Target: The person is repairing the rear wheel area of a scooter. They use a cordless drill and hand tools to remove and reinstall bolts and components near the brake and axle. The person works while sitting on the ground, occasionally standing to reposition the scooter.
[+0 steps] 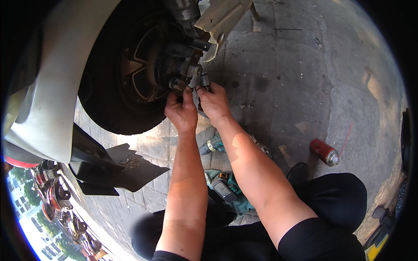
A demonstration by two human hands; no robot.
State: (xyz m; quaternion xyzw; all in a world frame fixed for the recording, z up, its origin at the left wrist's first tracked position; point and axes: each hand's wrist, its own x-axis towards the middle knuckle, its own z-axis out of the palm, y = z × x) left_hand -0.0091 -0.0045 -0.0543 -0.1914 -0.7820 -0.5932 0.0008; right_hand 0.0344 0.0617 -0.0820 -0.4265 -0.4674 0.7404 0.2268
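A dark wheel point(130, 74) with a spoked rim stands at the upper left, with a greasy metal bracket point(190, 67) at its hub. My left hand point(182, 114) is closed, its thumb and fingers pinched together by a round metal eye point(176, 83) at the bracket's lower end. What lies between those fingertips is too small to make out. Close beside it on the right, my right hand point(213, 102) curls around the lower end of a short metal cylinder point(205, 79). The cylinder sits against the bracket; whether it is joined there I cannot tell.
A bent metal plate point(224, 21) juts out above my hands. Below my forearms lies a teal cordless power tool point(224, 187). A red spray can point(323, 151) with a thin straw rests on the paving at right. A silver body panel point(56, 82) and dark plastic flap point(130, 167) stand left.
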